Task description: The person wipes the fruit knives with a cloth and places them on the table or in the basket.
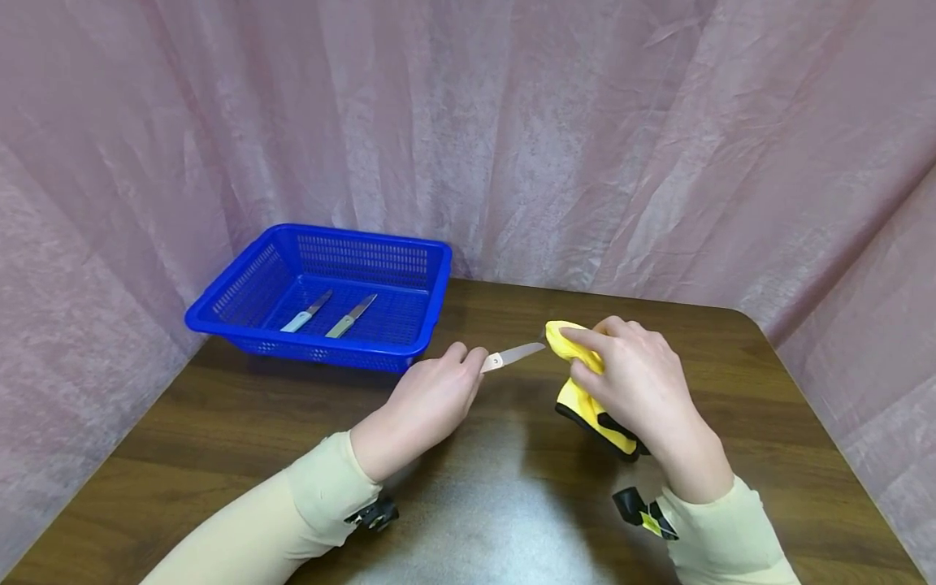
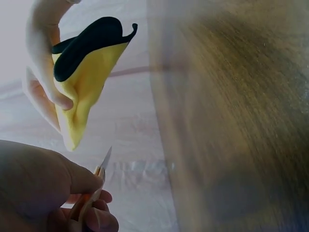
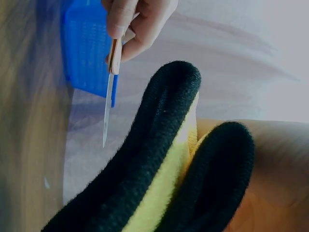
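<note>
My left hand (image 1: 437,387) grips a small knife by its pale handle (image 1: 492,362), with the bare blade (image 1: 522,352) pointing right. In the right wrist view the handle (image 3: 115,55) shows an orange-brown edge. My right hand (image 1: 634,375) pinches a folded yellow cloth (image 1: 578,398) with a black border, thumb and fingers around its upper part. The cloth's upper fold is just beyond the knife tip in the head view. From the left wrist, the yellow cloth (image 2: 84,87) hangs apart from the blade (image 2: 107,157).
A blue plastic basket (image 1: 322,345) stands at the back left of the wooden table (image 1: 468,504). Inside lie two knives, one with a light blue handle (image 1: 296,322) and one with a greenish handle (image 1: 340,327). A pink curtain (image 1: 512,146) hangs behind.
</note>
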### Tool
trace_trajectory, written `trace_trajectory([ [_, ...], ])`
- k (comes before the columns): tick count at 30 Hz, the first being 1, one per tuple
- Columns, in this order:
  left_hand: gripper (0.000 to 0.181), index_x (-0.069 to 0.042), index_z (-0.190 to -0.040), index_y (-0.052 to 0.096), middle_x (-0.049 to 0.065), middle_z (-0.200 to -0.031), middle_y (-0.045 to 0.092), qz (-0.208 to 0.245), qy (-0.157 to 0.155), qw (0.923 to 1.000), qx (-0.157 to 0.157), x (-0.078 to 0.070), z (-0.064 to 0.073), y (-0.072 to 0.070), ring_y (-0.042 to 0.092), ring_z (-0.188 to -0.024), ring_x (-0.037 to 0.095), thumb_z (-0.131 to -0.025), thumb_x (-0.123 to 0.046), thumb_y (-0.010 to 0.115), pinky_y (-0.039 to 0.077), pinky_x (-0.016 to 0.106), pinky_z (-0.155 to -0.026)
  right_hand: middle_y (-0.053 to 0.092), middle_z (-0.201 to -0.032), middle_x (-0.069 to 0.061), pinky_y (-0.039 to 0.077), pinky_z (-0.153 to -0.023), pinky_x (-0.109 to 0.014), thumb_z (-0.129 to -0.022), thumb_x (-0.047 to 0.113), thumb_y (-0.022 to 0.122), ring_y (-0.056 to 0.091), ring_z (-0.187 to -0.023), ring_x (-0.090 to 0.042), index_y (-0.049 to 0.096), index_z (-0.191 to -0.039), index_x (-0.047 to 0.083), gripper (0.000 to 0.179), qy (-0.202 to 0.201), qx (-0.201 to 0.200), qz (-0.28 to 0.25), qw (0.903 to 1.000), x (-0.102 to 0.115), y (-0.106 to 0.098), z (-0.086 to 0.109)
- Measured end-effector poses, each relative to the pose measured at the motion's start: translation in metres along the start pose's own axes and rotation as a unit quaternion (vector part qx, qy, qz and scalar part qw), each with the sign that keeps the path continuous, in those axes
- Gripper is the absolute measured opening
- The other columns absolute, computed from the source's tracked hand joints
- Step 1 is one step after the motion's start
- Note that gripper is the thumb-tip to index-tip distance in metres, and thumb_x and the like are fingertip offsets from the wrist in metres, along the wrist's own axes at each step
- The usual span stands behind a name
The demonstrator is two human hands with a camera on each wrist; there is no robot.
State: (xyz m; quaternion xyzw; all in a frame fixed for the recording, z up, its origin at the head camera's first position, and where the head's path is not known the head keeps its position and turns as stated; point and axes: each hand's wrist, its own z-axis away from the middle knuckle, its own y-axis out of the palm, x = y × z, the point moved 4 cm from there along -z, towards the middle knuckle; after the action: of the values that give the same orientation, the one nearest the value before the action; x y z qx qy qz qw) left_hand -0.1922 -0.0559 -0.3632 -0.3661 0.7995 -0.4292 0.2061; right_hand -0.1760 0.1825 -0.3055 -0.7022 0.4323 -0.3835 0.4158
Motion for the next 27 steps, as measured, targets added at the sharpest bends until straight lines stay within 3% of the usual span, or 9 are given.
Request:
trace_trajectory([
  [18,0.019,-0.004,-0.11,0.066,0.006,-0.08,0.051,0.01,-0.01,0.9999,-0.009,0.006,0.019,-0.022,0.048,-0.046,0.021,-0.101,-0.013,0.081,0.044,0.037,-0.041,0.071,-0.108,-0.004,0.049,-0.091,-0.052,-0.094,0.013,0.072,0.06,-0.09,-0.027,0.08,-0.137,0.026,0.046,-0.036,-0.012,-0.002,0.9993,0.02,0.001,0.002],
  [27,0.02,-0.004,-0.114,0.068,0.007,-0.081,0.054,0.014,-0.007,0.9998,-0.012,0.009,0.02,-0.026,0.052,-0.049,0.024,-0.101,-0.012,0.081,0.046,0.039,-0.043,0.071,-0.107,-0.004,0.048,-0.092,-0.051,-0.093,0.015,0.075,0.06,-0.09,-0.027,0.08,-0.137,0.026,0.045,-0.045,-0.014,-0.004,0.9989,0.031,0.003,-0.003],
])
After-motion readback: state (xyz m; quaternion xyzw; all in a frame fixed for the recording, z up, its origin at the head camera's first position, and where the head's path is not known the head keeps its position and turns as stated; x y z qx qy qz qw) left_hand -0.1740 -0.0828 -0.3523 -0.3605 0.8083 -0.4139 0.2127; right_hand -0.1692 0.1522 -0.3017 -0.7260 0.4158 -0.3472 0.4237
